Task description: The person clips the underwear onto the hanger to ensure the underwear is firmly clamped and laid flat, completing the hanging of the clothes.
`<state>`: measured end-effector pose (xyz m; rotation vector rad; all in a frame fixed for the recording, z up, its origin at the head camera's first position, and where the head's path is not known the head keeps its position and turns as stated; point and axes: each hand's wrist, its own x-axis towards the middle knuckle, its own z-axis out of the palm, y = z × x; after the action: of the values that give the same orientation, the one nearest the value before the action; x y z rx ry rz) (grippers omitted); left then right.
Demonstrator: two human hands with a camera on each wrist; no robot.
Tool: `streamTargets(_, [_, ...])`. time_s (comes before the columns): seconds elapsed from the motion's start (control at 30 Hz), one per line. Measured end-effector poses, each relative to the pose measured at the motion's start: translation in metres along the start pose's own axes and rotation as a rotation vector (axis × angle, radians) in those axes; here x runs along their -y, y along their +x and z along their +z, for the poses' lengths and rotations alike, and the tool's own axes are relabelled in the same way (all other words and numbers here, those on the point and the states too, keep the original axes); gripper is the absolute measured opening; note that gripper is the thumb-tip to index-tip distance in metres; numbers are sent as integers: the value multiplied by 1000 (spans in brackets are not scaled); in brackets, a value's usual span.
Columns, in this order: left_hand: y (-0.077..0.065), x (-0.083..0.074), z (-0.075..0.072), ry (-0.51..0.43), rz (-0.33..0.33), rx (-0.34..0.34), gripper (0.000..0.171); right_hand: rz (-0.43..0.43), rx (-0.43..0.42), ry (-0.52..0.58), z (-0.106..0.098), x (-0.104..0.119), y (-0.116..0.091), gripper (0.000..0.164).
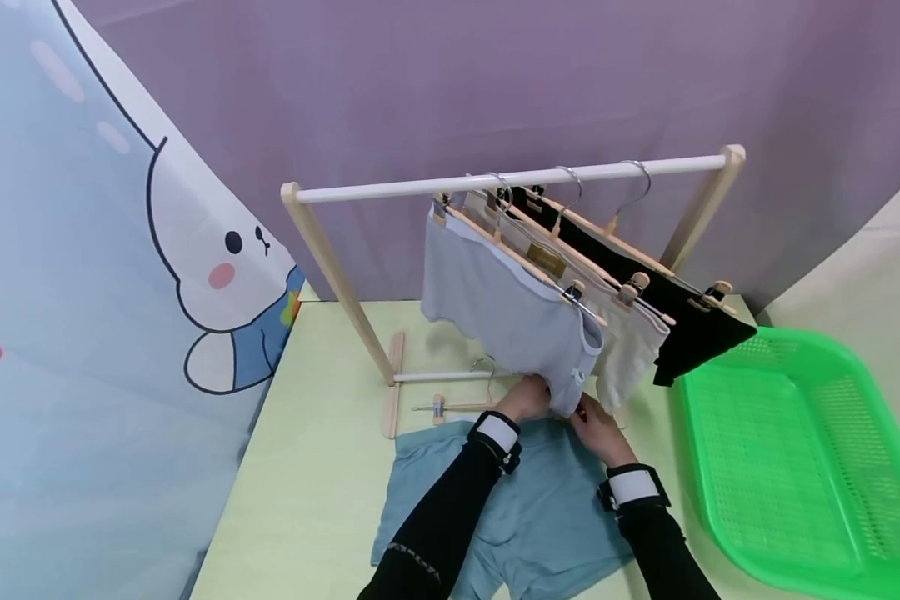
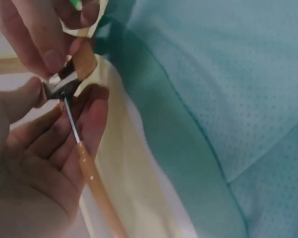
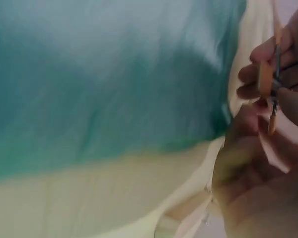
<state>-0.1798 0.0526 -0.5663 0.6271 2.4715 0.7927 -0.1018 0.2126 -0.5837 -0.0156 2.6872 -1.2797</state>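
Blue-green shorts lie flat on the table with the waistband toward the rack. By that waistband is a wooden clip hanger with a metal rod. My left hand pinches the hanger's sliding clip between thumb and fingers. My right hand holds the hanger's end beside that clip, its fingertips close to the left hand's. In the left wrist view, the clip sits beside the waistband corner. In the head view, hanging lavender shorts partly cover both hands.
A rack with a white rail stands over the work. Behind the lavender shorts hang a light grey garment and a black garment, each on a clip hanger. A green basket stands to the right.
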Motion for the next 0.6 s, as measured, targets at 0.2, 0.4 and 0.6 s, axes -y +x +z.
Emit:
streamTargets(0.2, [-2,7,0,1,58,-48,31,-10,-128,-70,0,-8,-9,26])
streamTargets(0.4, [-3,11,-3,24,15,-116,25,111,8,2,-2,-7,-9,38])
streamTargets(0.6, [-1,11,-1,-89,-30,-224,28,45,-14,51,3,-11,-1,26])
